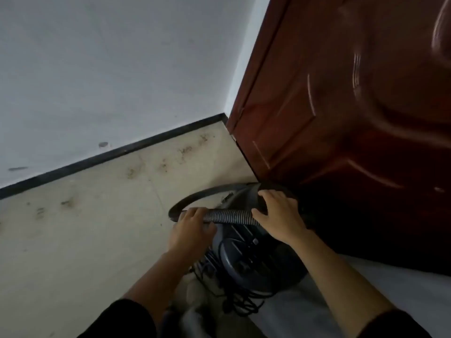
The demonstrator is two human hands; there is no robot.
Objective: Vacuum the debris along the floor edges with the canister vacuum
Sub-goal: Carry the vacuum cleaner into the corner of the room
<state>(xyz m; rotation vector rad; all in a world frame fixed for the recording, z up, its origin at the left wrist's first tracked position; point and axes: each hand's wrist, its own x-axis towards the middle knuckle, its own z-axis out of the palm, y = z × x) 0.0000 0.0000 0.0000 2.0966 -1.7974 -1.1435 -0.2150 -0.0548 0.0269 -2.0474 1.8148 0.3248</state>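
Gripping the hose (229, 216), left hand (189, 228) curls round it; right hand (278, 215) clasps the vacuum (244, 257) top, fingers curved. Vacuum on floor (85, 240) near right, beside door (341, 118); debris (135, 170) by far baseboard (122, 153).

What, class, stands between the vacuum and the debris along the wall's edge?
Nothing visible does. Bare floor lies between the vacuum and the debris patches near the baseboard. The door stands to the vacuum's right, off that path.
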